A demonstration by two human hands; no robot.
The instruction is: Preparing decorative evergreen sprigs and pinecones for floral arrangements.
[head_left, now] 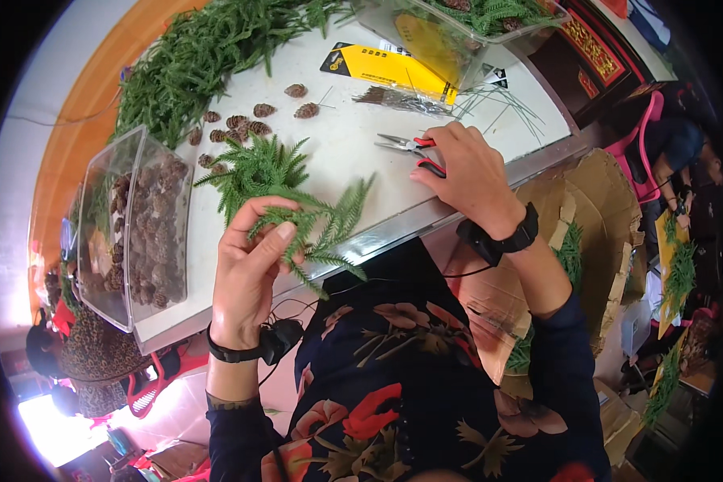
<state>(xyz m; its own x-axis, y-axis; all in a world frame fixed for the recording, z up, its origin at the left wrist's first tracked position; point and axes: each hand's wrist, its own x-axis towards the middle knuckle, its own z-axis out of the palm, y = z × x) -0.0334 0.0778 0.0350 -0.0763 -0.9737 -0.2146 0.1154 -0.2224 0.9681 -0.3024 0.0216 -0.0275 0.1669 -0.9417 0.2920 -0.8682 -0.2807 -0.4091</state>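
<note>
My left hand (253, 261) pinches a green artificial pine sprig (329, 221) between thumb and fingers, above the table's near edge. Its needled branches fan out to the right. Over the table on the right, my right hand (467, 170) is closed around the red-and-black handles of a pair of pliers (402, 144). The grey jaws point left, close to the tabletop. Beyond my left hand lies a small pile of green sprigs (257, 170). Several pine cones (237, 127) are scattered behind that pile.
A clear bin of pine cones (159, 233) stands at the left. Heaped greenery (209, 60) covers the far left. Yellow packaging (390, 68), thin wires (502, 104) and another clear bin (426, 40) are at the back. An open cardboard box (590, 241) sits right of the table; people sit beyond.
</note>
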